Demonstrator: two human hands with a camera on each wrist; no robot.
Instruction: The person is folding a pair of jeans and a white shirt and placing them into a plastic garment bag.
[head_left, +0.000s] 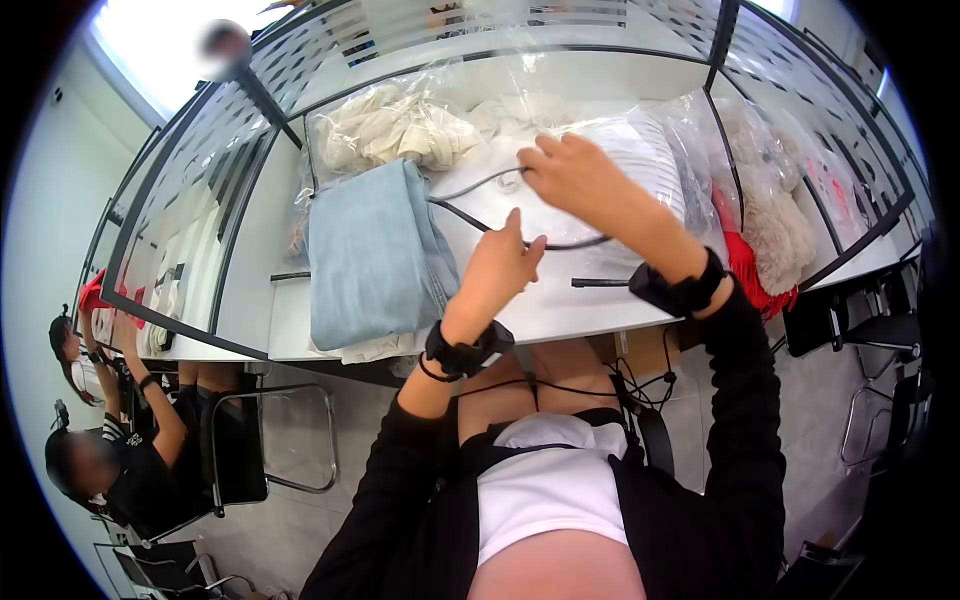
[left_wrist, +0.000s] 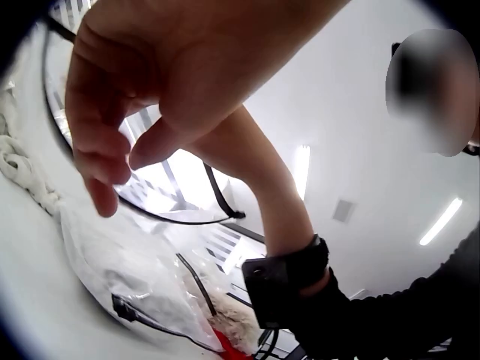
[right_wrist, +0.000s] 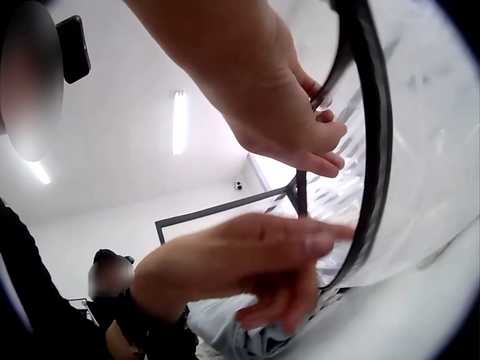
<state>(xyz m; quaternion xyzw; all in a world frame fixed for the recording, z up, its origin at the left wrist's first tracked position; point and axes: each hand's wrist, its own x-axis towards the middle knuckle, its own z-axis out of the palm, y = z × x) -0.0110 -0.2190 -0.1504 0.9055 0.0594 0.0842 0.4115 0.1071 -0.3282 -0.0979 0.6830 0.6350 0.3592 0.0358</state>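
A long, narrow black strap that looks like a belt (head_left: pixel 580 243) curves over the white table between the hands. My right hand (head_left: pixel 572 172) pinches one stretch of it above the back of the table, and in the right wrist view the strap (right_wrist: pixel 371 142) bends wide around both hands. Lower and nearer my body is the left hand (head_left: pixel 500 265), its index finger extended beside the strap and thumb apart. In the left wrist view the strap passes behind the left hand (left_wrist: pixel 112 112). Folded light-blue denim (head_left: pixel 365 255) lies left of the hands.
Clear plastic bags with cream cloth (head_left: pixel 400 130) and white ribbed cloth (head_left: pixel 640 150) lie at the back. Right, behind a divider, are beige fluff (head_left: pixel 775 235) and red fringe (head_left: pixel 745 265). Black cables (head_left: pixel 640 385) hang below the table edge. Another person (head_left: pixel 130 460) sits at left.
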